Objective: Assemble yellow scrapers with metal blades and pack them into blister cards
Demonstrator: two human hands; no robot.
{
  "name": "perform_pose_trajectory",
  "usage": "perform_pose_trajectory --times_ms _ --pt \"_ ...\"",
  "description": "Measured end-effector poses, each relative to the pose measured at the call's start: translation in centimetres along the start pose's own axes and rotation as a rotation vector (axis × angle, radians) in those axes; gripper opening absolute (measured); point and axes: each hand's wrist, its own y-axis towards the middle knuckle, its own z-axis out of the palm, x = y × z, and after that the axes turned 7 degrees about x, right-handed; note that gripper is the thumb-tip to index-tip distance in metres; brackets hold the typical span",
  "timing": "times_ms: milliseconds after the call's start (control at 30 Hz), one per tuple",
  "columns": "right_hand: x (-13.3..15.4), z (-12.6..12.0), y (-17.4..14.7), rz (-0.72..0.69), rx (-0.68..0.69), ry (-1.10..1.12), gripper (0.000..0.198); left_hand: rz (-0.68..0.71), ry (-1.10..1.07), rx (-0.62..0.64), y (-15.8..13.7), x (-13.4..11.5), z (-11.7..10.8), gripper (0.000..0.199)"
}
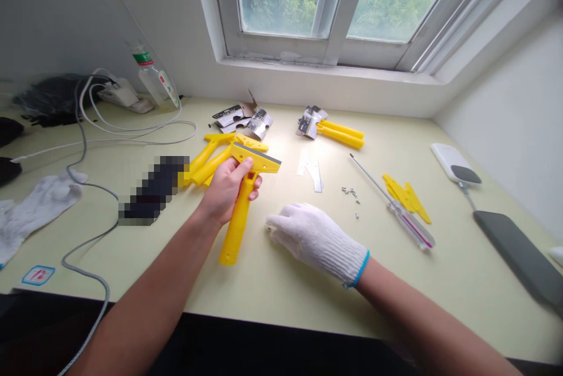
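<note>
My left hand, bare, grips a yellow scraper near its neck, thumb on the wide head. The scraper's handle points down toward me, and a dark strip edges the far side of its head. My right hand, in a white knitted glove with a blue cuff, rests low on the table with its fingers curled in. At its fingertips shows a tiny metal piece; whether it is gripped I cannot tell. Just beyond my left hand lie more yellow scrapers.
Flat metal blades, small screws, a screwdriver and yellow plastic plates lie ahead and right. Card packaging and packaged yellow scrapers are farther back. Cables and a bottle occupy the left; a power bank, the right.
</note>
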Motion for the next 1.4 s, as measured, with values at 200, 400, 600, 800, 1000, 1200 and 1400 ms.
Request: perform_pose_trajectory --times_ms 200,400,600,800,1000,1200,1400 --pt "1.0 -0.1 1.4 0.020 0.080 -0.108 0.014 -0.019 -0.008 0.025 -0.3 0.3 0.6 0.030" --pt "1.5 0.0 1.2 0.060 0.080 -0.167 0.026 -0.022 -0.001 0.038 -0.3 0.5 0.5 0.029" --pt "1.7 0.6 0.5 -0.038 0.065 -0.305 0.018 -0.034 0.018 0.029 -0.3 0.7 0.7 0.027" --pt "1.0 1.6 0.5 -0.120 -0.001 -0.222 0.015 -0.058 0.045 0.072 -0.3 1.1 0.9 0.031" --pt "-0.6 -1.2 -1.3 -0.068 -0.247 0.324 0.014 -0.095 0.151 0.121 -0.6 1.6 1.1 0.027" --pt "-2.0 -4.6 -2.4 0.065 -0.490 0.409 0.011 -0.219 0.473 0.393 -2.3 2.7 2.8 0.028" --pt "-1.8 -3.7 -2.0 0.088 -0.413 0.436 0.013 -0.232 0.640 0.462 -3.4 3.0 3.9 0.024"
